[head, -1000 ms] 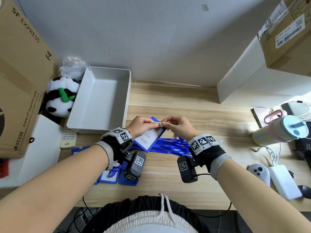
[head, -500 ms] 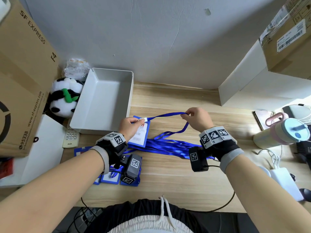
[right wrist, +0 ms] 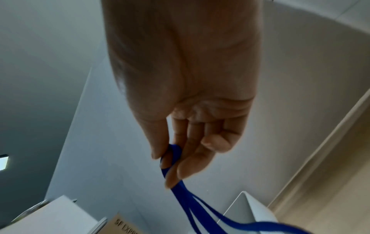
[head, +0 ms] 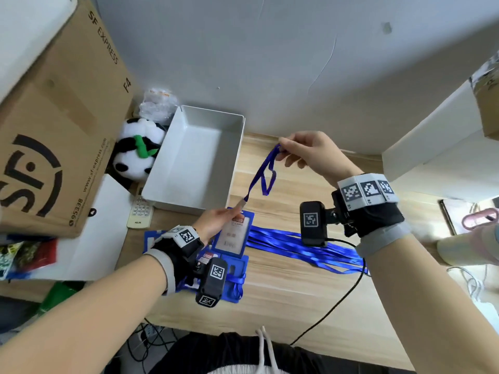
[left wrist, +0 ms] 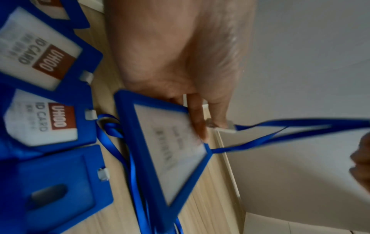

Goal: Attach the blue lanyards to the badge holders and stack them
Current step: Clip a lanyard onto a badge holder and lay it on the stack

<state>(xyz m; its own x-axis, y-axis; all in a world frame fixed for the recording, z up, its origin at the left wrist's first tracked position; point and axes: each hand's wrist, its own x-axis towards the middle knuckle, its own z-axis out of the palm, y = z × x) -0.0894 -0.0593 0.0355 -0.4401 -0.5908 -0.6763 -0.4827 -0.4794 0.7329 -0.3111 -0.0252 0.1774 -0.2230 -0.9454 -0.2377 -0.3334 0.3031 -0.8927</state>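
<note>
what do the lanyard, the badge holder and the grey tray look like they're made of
Lanyard: flat woven fabric ribbon, probably; it hangs limp and folds.
Badge holder: looks like rigid matte blue plastic with a clear window.
Grey tray: smooth matte walls, plastic or painted metal; I can't tell which.

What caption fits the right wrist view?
Right hand pinches the looped blue fabric lanyard, trailing down toward a white tray.

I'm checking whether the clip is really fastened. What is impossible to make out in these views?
- Clip joint: left wrist view, covered by left hand fingers, blurred.
- Badge holder print: head view, too small; left wrist, smeared.
- Lanyard far end: right wrist view, cut off by bottom edge.
</note>
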